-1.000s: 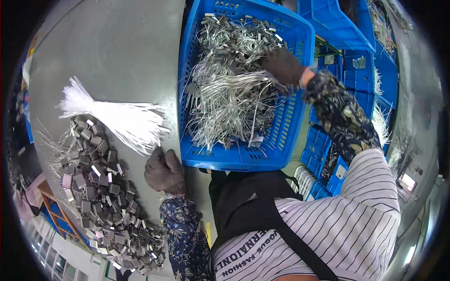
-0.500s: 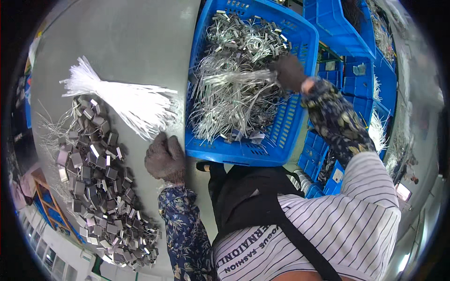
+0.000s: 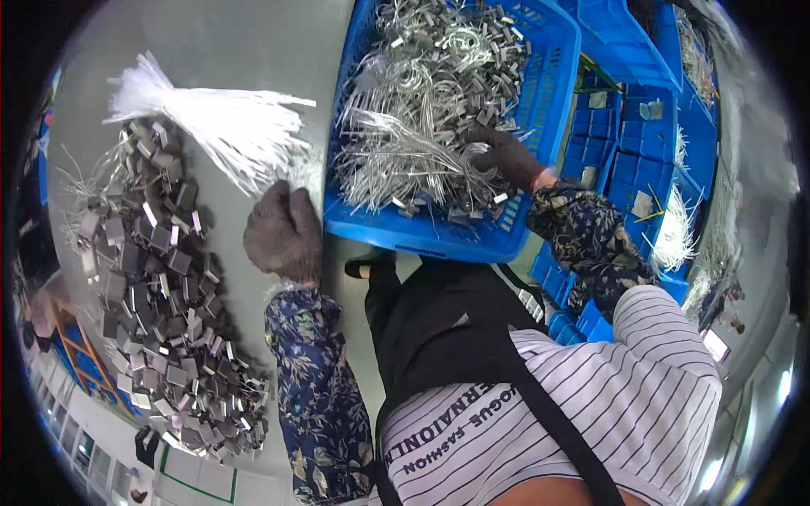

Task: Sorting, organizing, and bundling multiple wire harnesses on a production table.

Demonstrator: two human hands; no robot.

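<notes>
Right hand [image 3: 504, 160] has slid toward the near side of the blue basket [image 3: 422, 243] since a second ago, and the near end of the wire bundle [image 3: 405, 135] has swung along with it; the view has shifted a bit too, while the left hand [image 3: 285, 234] has stayed down by the table edge.

So the wire bundle is in the basket, lying on top of a tangle of other silvery wires; the right hand is clamped on its right end, though the fingertips are kinda buried; little grey blocks [image 3: 504, 72] are mixed in with the tangle, mostly toward the far and right sides. Hands are well apart, btw; the left one rests on the grey table [image 3: 245, 42] with its fingers curled under, and I can't tell if it's pinching anything; it's just beside the splayed end of a white strand bundle [image 3: 219, 122], which is pinched narrow near its other end.

Next to that there's a long heap of grey blocks [image 3: 173, 312] running down the table, with loose thin wires [image 3: 80, 190] poking out on its left; both hands have dark knit gloves on, plus floral sleeves [image 3: 316, 396]; off to the right are stacked blue bins [image 3: 648, 118], with more white strands [image 3: 673, 232] sticking out.
</notes>
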